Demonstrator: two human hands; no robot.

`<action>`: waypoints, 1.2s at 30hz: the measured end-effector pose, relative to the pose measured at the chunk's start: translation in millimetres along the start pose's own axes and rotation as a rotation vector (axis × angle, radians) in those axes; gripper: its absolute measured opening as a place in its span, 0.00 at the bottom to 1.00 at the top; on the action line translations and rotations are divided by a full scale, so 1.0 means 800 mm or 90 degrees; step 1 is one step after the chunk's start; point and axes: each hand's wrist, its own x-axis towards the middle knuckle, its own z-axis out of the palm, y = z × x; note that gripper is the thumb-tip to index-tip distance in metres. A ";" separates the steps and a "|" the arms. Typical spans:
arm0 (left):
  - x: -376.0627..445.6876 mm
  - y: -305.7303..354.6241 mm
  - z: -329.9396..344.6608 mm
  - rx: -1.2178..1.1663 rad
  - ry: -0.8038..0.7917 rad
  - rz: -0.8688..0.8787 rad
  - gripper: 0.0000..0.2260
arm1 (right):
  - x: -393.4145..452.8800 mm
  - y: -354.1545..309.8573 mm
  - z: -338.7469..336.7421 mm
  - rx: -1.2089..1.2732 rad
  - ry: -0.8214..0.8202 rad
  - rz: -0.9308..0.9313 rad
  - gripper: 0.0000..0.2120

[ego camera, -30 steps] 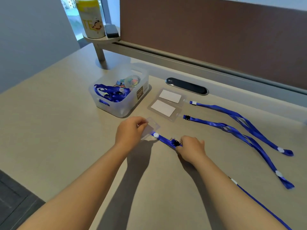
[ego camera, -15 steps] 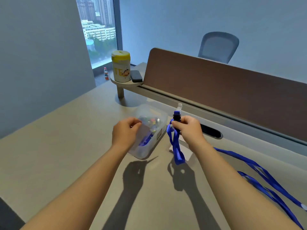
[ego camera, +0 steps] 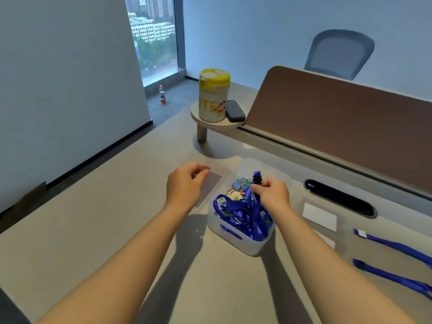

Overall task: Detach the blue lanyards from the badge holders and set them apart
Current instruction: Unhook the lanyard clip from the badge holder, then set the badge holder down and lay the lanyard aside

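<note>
On the left of the table [ego camera: 70, 230], your left hand [ego camera: 184, 188] is raised a bit above the beige matte top, forearm coming in from bottom-left, wrist straight, knuckles up. Its fingers [ego camera: 198, 171] are curled together, pinching the near edge of a clear badge holder [ego camera: 211, 185]: flat, thin, see-through plastic rectangle, tilted, just left of the bin. Behind it, a white canister with yellow lid [ego camera: 213, 95] and a dark rounded case [ego camera: 235, 111] sit on a small round shelf [ego camera: 210, 123].

Centre: a translucent white plastic bin [ego camera: 245, 244], rounded corners, holds tangled blue lanyards [ego camera: 240, 213], woven flat ribbon, plus pastel binder clips [ego camera: 238, 184]. Your right hand [ego camera: 272, 195] hovers over the bin, forearm in from bottom-right, wrist bent down. Its fingers [ego camera: 259, 189] are closed on the end of a blue lanyard [ego camera: 253, 204], black clip [ego camera: 257, 178] poking up above the thumb, strap hanging down into the bin. Clip and holder are apart, not joined.

Right of the bin: two badge holders with white cards [ego camera: 319, 219] lie flat on the table, near a dark oval cable slot [ego camera: 341, 199]. Far right, two more blue lanyards [ego camera: 397, 247] are laid out straight, well apart from the holders, their ends running out of frame.
</note>
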 end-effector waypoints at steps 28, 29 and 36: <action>-0.240 0.165 0.244 -0.054 -0.306 0.201 0.06 | -0.182 0.235 -0.321 -0.029 0.140 0.110 0.16; -0.260 0.169 0.257 -0.050 -0.317 0.205 0.06 | -0.193 0.255 -0.335 -0.031 0.138 0.119 0.17; -0.348 0.184 0.315 0.004 -0.359 0.239 0.06 | -0.236 0.379 -0.378 -0.004 0.094 0.224 0.18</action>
